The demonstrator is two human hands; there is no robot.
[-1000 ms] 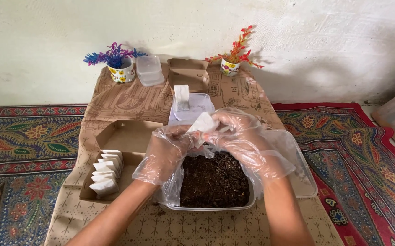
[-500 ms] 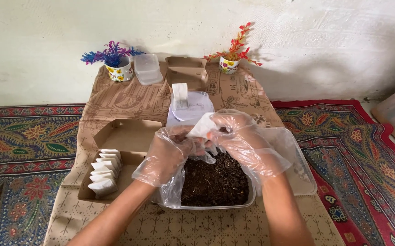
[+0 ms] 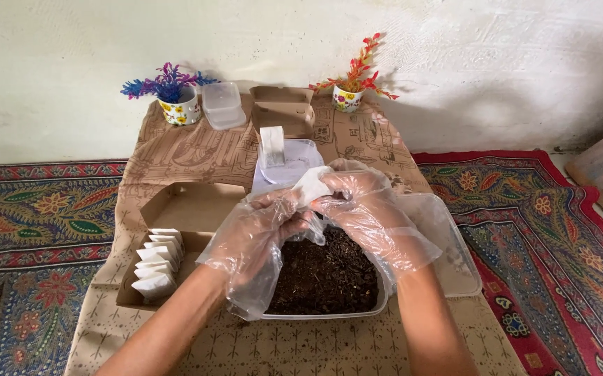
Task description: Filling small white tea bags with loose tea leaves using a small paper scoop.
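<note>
Above the soil tub's (image 3: 329, 315) far edge, I see both hands, left hand (image 3: 263, 240) and right hand (image 3: 364, 212), pinching one small white bag (image 3: 312, 184) between them.

Small white sachet (image 3: 312, 185): you hold it between both hands, just above the far end of the tub; it is flat, pale and papery, tilted, with its upper corner showing past your fingers.
Left hand (image 3: 263, 233): in a loose clear plastic glove, fingertips pinching the sachet's lower left edge.
Right hand (image 3: 364, 212): gloved the same way, fingers closed over the sachet's right side, touching your left fingertips.
Clear plastic tub (image 3: 329, 315): rectangular, sitting on the brown cloth right below your hands.
Dark soil (image 3: 326, 275): crumbly, brown-black, fills the tub's bottom.
</note>
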